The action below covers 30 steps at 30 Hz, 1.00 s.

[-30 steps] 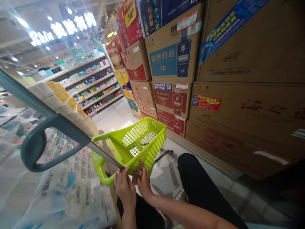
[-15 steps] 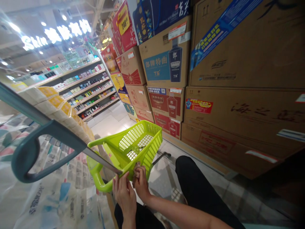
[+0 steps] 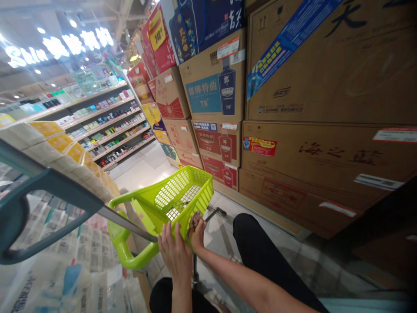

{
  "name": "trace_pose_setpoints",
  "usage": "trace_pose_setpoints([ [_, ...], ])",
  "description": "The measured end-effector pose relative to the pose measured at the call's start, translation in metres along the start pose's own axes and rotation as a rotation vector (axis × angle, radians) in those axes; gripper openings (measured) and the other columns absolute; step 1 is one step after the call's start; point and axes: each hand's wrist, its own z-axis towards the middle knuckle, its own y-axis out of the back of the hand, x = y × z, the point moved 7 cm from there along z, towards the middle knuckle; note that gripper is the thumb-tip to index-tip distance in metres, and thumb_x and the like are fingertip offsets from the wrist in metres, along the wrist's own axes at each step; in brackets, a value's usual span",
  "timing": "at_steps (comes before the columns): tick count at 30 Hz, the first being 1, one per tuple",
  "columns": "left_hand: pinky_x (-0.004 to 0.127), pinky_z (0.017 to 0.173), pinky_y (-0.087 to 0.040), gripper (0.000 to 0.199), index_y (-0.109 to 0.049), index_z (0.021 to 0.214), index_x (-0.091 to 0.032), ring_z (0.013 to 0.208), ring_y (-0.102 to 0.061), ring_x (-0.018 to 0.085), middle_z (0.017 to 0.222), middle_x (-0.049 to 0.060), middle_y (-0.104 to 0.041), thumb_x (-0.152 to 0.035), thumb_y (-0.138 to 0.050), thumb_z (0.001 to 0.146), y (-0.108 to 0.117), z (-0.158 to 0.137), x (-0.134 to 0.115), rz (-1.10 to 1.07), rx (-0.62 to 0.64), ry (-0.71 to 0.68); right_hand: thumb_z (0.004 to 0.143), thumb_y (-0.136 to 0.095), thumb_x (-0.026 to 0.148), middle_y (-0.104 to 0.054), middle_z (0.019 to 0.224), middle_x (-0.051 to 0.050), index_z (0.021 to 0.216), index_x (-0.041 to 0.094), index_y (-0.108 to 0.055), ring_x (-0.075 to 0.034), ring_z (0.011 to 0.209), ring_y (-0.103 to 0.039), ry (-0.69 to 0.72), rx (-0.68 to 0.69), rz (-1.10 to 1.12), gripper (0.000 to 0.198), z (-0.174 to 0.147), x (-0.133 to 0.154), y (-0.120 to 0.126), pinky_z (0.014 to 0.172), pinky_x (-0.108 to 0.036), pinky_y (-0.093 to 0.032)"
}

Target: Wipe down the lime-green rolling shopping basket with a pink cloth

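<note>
A lime-green shopping cart basket (image 3: 204, 194) with perforated walls stands in front of me in the head view. My left hand (image 3: 174, 248) lies against its near side, fingers stretched and spread. Just to the right, my right hand (image 3: 197, 238) is closed on a crumpled brown cloth (image 3: 194, 221), pressed to the outer side of the basket. Part of the cloth is hidden behind the fingers. A metal bar (image 3: 130, 224) runs up left from the basket to a grey loop handle (image 3: 52, 182). Near my left hand is the cart's rounded green handle (image 3: 130, 261).
Stacked cardboard cartons (image 3: 325, 152) form a wall on the right. Wrapped white and yellow packs (image 3: 61, 141) are piled on the left. Shelves of small goods (image 3: 110, 130) stand farther back. My knee (image 3: 250, 230) is beside the cart on the tiled floor.
My left hand has spread its fingers and shifted right along the basket. The right hand, with the cloth, has moved slightly up and outward. The view has swung a little to the right.
</note>
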Motion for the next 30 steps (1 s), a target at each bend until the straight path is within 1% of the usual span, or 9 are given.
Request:
trace_pose_setpoints([
  [2,0.050,0.114,-0.029,0.046,-0.055,0.131,-0.011,0.129,-0.045,0.028,0.132,0.018,-0.056,-0.011,-0.041,0.087,-0.016,0.014,0.007,0.058,0.112,-0.034,0.079,-0.042,0.017,-0.050,0.114,-0.011,0.109,0.022,-0.046,-0.026,0.113,-0.049,-0.016,-0.052,-0.019,0.030,0.009,0.002,0.001,0.101,-0.046,-0.042],
  [4,0.049,0.110,-0.033,0.045,-0.055,0.131,-0.008,0.110,-0.056,0.027,0.109,0.015,-0.065,-0.013,-0.040,0.089,-0.035,0.023,0.017,0.149,0.238,-0.048,0.078,-0.042,0.014,-0.051,0.122,-0.012,0.113,0.021,-0.050,-0.026,0.124,-0.045,0.063,-0.008,-0.030,0.036,0.012,0.013,-0.004,0.108,-0.049,-0.037],
  [7,0.047,0.097,-0.039,0.044,-0.056,0.131,-0.011,0.093,-0.057,0.026,0.090,0.011,-0.064,-0.016,-0.035,0.092,-0.058,0.031,0.030,0.276,0.343,-0.039,0.083,-0.042,0.012,-0.049,0.136,-0.012,0.128,0.021,-0.049,-0.024,0.137,-0.036,0.276,0.144,-0.058,0.046,0.010,0.037,-0.015,0.116,-0.052,-0.028],
  [11,0.044,0.092,-0.036,0.044,-0.056,0.131,-0.016,0.095,-0.054,0.026,0.095,0.012,-0.063,-0.017,-0.032,0.094,-0.071,0.043,0.038,0.315,0.382,-0.052,0.088,-0.037,0.010,-0.049,0.143,-0.008,0.140,0.024,-0.044,-0.021,0.141,-0.034,0.543,0.446,-0.134,0.054,0.031,0.059,-0.037,0.118,-0.049,-0.025],
  [13,0.042,0.090,-0.035,0.043,-0.055,0.131,-0.015,0.095,-0.053,0.026,0.097,0.012,-0.062,-0.022,-0.034,0.094,-0.077,0.050,0.041,0.298,0.422,-0.054,0.087,-0.035,0.009,-0.048,0.144,-0.010,0.141,0.021,-0.045,-0.022,0.141,-0.034,0.516,0.438,-0.177,0.056,0.061,0.058,-0.042,0.118,-0.049,-0.025],
  [17,0.042,0.090,-0.032,0.043,-0.052,0.133,-0.015,0.098,-0.051,0.027,0.100,0.013,-0.061,-0.027,-0.035,0.095,-0.089,0.062,0.043,0.264,0.446,-0.041,0.085,-0.033,0.007,-0.045,0.143,-0.016,0.141,0.013,-0.045,-0.025,0.139,-0.032,0.233,0.127,-0.223,0.058,0.107,0.047,-0.040,0.117,-0.052,-0.023],
  [19,0.042,0.090,-0.031,0.043,-0.052,0.132,-0.015,0.098,-0.050,0.027,0.100,0.013,-0.061,-0.024,-0.033,0.095,-0.095,0.066,0.042,0.257,0.444,-0.028,0.083,-0.034,0.005,-0.047,0.141,-0.014,0.140,0.014,-0.046,-0.024,0.138,-0.033,0.268,0.164,-0.216,0.059,0.103,0.052,-0.051,0.118,-0.050,-0.021],
  [23,0.042,0.089,-0.031,0.040,-0.055,0.126,-0.015,0.097,-0.050,0.026,0.100,0.013,-0.060,-0.020,-0.031,0.094,-0.103,0.071,0.039,0.249,0.446,-0.028,0.078,-0.040,0.004,-0.048,0.142,-0.009,0.137,0.017,-0.050,-0.022,0.139,-0.032,0.490,0.400,-0.209,0.062,0.088,0.062,-0.069,0.119,-0.044,-0.022],
  [30,0.043,0.092,-0.030,0.041,-0.055,0.126,-0.016,0.098,-0.049,0.027,0.100,0.012,-0.059,-0.028,-0.029,0.097,-0.103,0.068,0.038,0.252,0.429,-0.052,0.075,-0.041,0.003,-0.059,0.121,-0.017,0.109,0.009,-0.066,-0.029,0.125,-0.043,0.352,0.280,-0.276,0.042,0.198,0.044,-0.047,0.112,-0.054,-0.028],
])
